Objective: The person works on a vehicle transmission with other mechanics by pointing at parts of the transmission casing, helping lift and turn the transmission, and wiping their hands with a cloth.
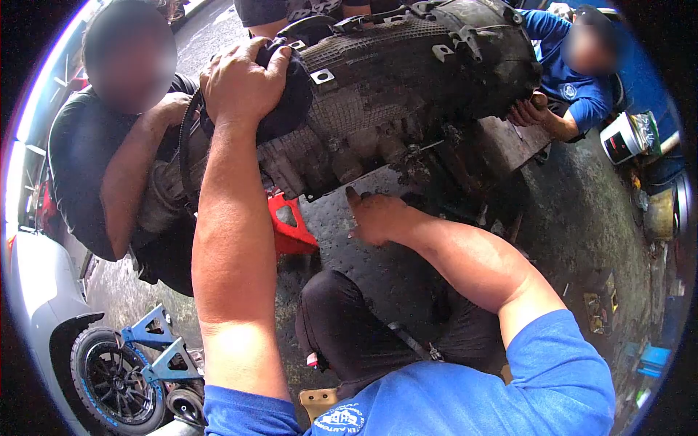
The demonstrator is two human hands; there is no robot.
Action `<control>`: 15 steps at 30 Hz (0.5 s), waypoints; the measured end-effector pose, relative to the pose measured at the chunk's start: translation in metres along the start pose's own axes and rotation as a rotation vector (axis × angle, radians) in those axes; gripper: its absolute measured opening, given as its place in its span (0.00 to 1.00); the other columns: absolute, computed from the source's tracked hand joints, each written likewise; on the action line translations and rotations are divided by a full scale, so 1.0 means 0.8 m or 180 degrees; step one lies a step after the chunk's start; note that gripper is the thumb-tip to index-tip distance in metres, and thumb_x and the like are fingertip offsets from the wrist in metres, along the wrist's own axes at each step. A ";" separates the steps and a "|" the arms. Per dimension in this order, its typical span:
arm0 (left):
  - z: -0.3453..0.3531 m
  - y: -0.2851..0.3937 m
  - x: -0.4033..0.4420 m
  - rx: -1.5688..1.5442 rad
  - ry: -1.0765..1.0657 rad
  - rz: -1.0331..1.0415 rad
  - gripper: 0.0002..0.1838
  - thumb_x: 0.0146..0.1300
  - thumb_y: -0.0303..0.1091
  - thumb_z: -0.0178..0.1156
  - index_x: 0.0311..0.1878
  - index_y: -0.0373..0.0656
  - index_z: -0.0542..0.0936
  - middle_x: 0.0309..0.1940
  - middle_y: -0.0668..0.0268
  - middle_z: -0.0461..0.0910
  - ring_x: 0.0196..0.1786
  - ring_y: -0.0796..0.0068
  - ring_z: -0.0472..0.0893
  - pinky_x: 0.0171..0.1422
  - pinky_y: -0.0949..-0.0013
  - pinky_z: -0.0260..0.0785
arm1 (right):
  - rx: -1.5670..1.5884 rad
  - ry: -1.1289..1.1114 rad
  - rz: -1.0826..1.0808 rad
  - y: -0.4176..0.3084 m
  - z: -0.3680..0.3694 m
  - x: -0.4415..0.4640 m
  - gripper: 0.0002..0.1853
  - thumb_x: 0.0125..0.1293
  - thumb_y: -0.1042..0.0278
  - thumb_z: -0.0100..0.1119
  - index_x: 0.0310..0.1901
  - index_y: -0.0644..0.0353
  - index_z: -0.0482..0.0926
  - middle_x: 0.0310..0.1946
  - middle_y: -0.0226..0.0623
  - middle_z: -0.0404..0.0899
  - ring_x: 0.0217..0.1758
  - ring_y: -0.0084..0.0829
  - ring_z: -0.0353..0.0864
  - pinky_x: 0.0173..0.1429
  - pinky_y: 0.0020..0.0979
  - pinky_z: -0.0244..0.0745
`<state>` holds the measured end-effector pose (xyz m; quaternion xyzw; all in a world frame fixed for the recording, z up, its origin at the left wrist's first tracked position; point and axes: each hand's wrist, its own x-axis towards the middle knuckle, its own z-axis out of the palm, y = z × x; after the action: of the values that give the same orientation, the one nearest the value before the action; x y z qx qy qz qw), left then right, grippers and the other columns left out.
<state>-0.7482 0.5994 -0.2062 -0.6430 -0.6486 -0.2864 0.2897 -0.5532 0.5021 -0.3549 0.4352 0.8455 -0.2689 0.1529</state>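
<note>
A large, grimy vehicle transmission [407, 80] lies across the upper middle of the view, with ribbed casing and brackets. My left hand [243, 83] reaches up and grips a dark rounded part on its near side, fingers over the top and thumb to the right. Below the casing's lower edge, my right hand [378, 216] has one digit stretched toward the underside; its other fingers are partly hidden, and no held object shows. Close by, a red metal stand [292, 227] is partly covered by my left forearm.
Co-workers surround the transmission: a person in black [87, 160] at left, one in blue [582, 80] at right with a hand on its end, another at the top. A wheel [116, 378] and blue metal stand [161, 341] are lower left; a white bucket [622, 139] stands right.
</note>
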 end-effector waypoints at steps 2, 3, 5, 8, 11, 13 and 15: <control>0.001 0.000 0.000 0.0007 0.0000 -0.0011 0.28 0.59 0.63 0.56 0.53 0.55 0.83 0.49 0.55 0.82 0.56 0.52 0.77 0.63 0.53 0.64 | -0.0024 0.0263 -0.0175 0.005 0.005 0.004 0.43 0.61 0.58 0.59 0.71 0.69 0.50 0.53 0.57 0.76 0.55 0.51 0.78 0.58 0.49 0.74; 0.001 -0.001 0.000 -0.0043 0.0034 0.0030 0.27 0.59 0.63 0.56 0.53 0.55 0.83 0.49 0.55 0.82 0.56 0.52 0.78 0.63 0.53 0.65 | -0.0023 0.0260 -0.0174 0.007 0.008 0.004 0.43 0.61 0.58 0.59 0.71 0.69 0.50 0.53 0.57 0.76 0.55 0.51 0.78 0.58 0.49 0.74; 0.002 -0.002 0.000 -0.0091 0.0064 0.0066 0.27 0.60 0.63 0.56 0.52 0.55 0.83 0.48 0.55 0.82 0.55 0.52 0.78 0.62 0.53 0.65 | -0.0008 0.0396 -0.0218 0.008 0.010 0.002 0.43 0.60 0.57 0.59 0.71 0.70 0.51 0.52 0.57 0.77 0.54 0.51 0.79 0.56 0.49 0.75; 0.003 -0.003 0.000 -0.0086 0.0060 0.0068 0.27 0.60 0.63 0.56 0.52 0.54 0.83 0.48 0.54 0.82 0.55 0.53 0.78 0.62 0.53 0.65 | -0.0104 0.0208 -0.0143 0.004 0.006 0.000 0.43 0.60 0.58 0.59 0.71 0.70 0.51 0.52 0.57 0.77 0.53 0.51 0.80 0.56 0.48 0.76; 0.002 -0.002 0.000 -0.0061 0.0103 0.0102 0.27 0.59 0.63 0.56 0.52 0.54 0.83 0.47 0.54 0.82 0.55 0.52 0.78 0.62 0.53 0.65 | -0.0008 0.0125 -0.0047 0.003 0.002 0.000 0.42 0.60 0.59 0.58 0.71 0.70 0.52 0.52 0.56 0.77 0.54 0.50 0.80 0.56 0.48 0.76; 0.000 -0.001 0.000 -0.0085 0.0081 0.0069 0.27 0.59 0.64 0.56 0.52 0.55 0.83 0.47 0.54 0.82 0.55 0.51 0.78 0.62 0.54 0.66 | 0.0035 0.0132 -0.0046 0.003 -0.003 -0.001 0.42 0.59 0.60 0.58 0.71 0.70 0.52 0.53 0.56 0.77 0.54 0.50 0.79 0.56 0.47 0.76; -0.003 0.002 0.001 -0.0068 -0.0031 0.0015 0.27 0.60 0.62 0.55 0.52 0.54 0.83 0.49 0.58 0.82 0.57 0.55 0.77 0.64 0.54 0.63 | 0.0087 0.0137 -0.0048 0.002 -0.006 -0.005 0.41 0.59 0.60 0.58 0.71 0.70 0.52 0.54 0.55 0.77 0.54 0.49 0.79 0.56 0.47 0.76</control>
<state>-0.7468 0.5979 -0.2041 -0.6490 -0.6454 -0.2895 0.2803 -0.5498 0.5029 -0.3498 0.4365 0.8482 -0.2721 0.1267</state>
